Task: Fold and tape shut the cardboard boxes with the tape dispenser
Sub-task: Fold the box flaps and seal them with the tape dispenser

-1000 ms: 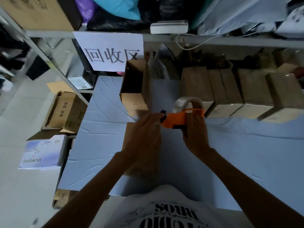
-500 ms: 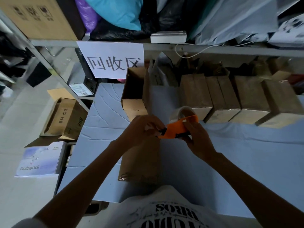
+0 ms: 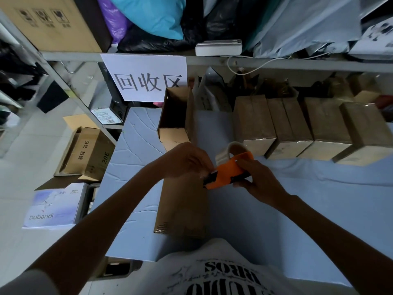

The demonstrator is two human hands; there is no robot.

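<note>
Right hand (image 3: 260,180) grips tape dispenser (image 3: 228,174) | left hand (image 3: 187,160) pinches its front end | cardboard box (image 3: 182,207) beneath both

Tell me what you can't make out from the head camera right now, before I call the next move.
Head view, all three:
1) left hand: its fingers curl under its own back at the front of the tape dispenser; whether they pinch tape is hidden.
2) cardboard box: far end covered by that hand and the dispenser; top seam too dim to judge.
3) open box behind it: inside too dark.
</note>
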